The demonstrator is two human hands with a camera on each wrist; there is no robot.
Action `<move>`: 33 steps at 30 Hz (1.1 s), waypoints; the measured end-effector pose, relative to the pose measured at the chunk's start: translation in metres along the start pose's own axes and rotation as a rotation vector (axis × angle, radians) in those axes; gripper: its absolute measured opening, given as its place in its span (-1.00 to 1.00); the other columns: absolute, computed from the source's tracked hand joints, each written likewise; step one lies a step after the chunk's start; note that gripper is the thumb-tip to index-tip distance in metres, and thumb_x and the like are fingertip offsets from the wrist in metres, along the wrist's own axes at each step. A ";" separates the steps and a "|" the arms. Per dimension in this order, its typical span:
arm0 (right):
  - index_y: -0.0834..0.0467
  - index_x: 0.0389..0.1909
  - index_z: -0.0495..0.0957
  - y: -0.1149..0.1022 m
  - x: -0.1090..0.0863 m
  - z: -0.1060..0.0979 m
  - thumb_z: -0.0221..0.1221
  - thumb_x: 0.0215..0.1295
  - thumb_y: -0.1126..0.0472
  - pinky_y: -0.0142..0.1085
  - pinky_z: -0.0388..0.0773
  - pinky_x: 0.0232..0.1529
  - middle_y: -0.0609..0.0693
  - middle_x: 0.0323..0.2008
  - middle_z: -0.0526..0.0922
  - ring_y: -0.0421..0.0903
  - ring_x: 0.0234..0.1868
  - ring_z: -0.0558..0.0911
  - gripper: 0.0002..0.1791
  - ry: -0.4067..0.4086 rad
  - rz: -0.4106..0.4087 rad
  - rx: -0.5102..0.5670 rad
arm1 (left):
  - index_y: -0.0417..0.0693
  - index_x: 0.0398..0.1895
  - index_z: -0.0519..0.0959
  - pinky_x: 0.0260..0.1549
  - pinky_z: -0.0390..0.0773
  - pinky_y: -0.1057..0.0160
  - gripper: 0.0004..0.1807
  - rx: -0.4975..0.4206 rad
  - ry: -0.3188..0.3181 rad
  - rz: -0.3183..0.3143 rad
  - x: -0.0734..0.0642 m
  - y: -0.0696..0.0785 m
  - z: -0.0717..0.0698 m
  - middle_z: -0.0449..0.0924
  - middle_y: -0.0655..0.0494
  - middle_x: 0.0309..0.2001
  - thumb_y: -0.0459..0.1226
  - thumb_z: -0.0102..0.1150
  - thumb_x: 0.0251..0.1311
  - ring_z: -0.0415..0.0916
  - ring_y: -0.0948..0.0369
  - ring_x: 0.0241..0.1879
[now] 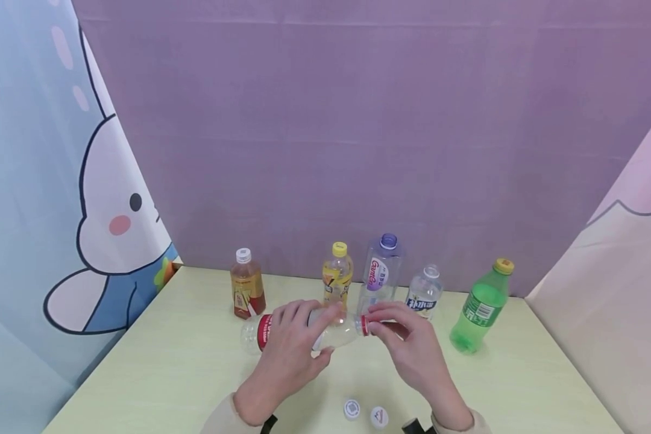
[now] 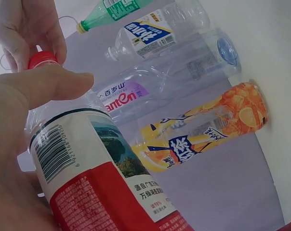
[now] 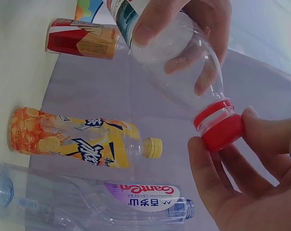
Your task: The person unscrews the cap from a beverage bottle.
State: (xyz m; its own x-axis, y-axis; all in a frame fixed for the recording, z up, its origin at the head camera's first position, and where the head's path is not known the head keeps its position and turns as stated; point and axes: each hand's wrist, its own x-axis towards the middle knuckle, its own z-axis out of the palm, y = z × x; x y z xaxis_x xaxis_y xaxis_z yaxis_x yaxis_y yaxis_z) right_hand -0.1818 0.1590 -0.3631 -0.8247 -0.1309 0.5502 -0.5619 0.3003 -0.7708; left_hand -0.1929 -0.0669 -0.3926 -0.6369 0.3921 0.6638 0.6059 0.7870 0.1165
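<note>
My left hand grips a clear plastic bottle round its body, over a red and white label. The bottle lies nearly sideways above the table, its neck pointing right. At that neck my right hand pinches a red cap between thumb and fingers. In the right wrist view, a strip of clear neck shows between the cap and a red ring below it. Two white caps, one round cap and another cap, lie on the table in front of the hands.
Behind the hands stand an amber drink bottle, a yellow-capped bottle, a tall uncapped bottle and a smaller uncapped bottle. A green bottle with a yellow cap stands right. A purple cloth hangs behind the table.
</note>
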 end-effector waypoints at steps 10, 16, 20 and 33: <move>0.19 0.07 0.66 -0.003 0.002 -0.002 0.37 0.25 0.34 -0.37 0.67 -0.08 -0.01 -0.13 0.73 -0.10 -0.11 0.71 -0.65 -0.065 0.205 -0.048 | 0.29 0.32 0.48 0.05 0.45 -0.11 -0.11 0.017 0.022 0.012 0.000 -0.003 0.000 0.57 0.07 0.06 -0.10 0.67 -0.20 0.46 0.02 0.08; 0.24 0.02 0.67 -0.004 0.002 -0.003 0.36 0.15 0.53 -0.32 0.65 0.03 0.02 -0.07 0.68 -0.03 -0.03 0.69 -0.61 -0.072 0.116 -0.003 | 0.30 0.37 0.45 0.10 0.43 -0.11 -0.09 0.001 -0.010 -0.012 0.000 -0.003 0.000 0.55 0.05 0.09 -0.11 0.66 -0.17 0.45 0.01 0.11; 0.25 -0.03 0.68 -0.003 0.001 -0.005 0.36 0.09 0.59 -0.32 0.65 0.03 0.02 -0.07 0.68 -0.08 -0.02 0.68 -0.60 -0.055 0.064 -0.014 | 0.32 0.39 0.42 0.11 0.43 -0.12 -0.09 -0.011 -0.034 -0.030 0.000 -0.003 0.002 0.55 0.04 0.10 -0.09 0.65 -0.13 0.44 0.00 0.13; 0.20 -0.05 0.74 0.013 0.003 -0.007 0.37 0.09 0.57 -0.19 0.67 0.02 0.00 -0.01 0.68 -0.05 -0.06 0.69 -0.60 -0.052 0.111 -0.207 | 0.20 0.39 0.41 0.12 0.43 -0.20 -0.13 -0.080 -0.070 -0.180 0.001 -0.016 0.005 0.53 0.00 0.10 -0.06 0.61 -0.06 0.42 -0.05 0.13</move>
State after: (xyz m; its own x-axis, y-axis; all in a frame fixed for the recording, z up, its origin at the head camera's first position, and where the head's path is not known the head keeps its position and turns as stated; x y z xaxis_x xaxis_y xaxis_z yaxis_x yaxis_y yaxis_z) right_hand -0.1910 0.1689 -0.3699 -0.8861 -0.1327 0.4442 -0.4464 0.5024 -0.7405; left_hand -0.2053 -0.0763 -0.3975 -0.7680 0.2828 0.5747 0.5137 0.8079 0.2889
